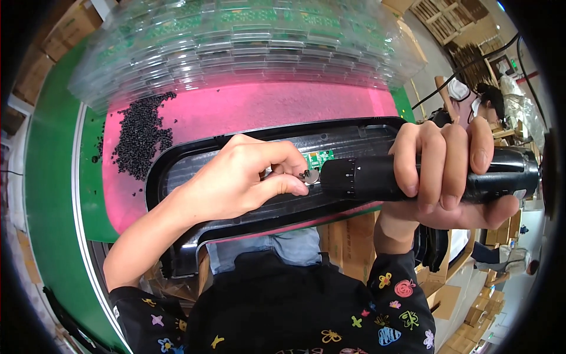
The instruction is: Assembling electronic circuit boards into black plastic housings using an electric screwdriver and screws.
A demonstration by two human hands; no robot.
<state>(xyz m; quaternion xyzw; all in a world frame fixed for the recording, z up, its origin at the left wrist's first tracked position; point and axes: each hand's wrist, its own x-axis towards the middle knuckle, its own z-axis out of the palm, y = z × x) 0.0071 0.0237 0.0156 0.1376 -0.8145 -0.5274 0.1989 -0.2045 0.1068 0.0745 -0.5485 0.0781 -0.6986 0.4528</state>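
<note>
My right hand (445, 171) is wrapped around a black electric screwdriver (374, 177), held nearly level with its nose toward the left. The thumb and forefinger of my left hand (236, 171) pinch a small dark screw (305, 174) right at the screwdriver's tip. Whether the screw touches the bit cannot be made out. Beneath both hands lies a long black plastic housing (200, 154), its hollow side facing up. Inside it sits a small green circuit board (321, 158), partly covered by the screwdriver and my fingers.
A pile of small black screws (141, 135) lies on the pink mat (271, 106) at the left. Stacked clear plastic trays (247, 53) holding green boards line the far side. Green table surface (50, 159) borders the mat. Another person (486, 109) is in the right background.
</note>
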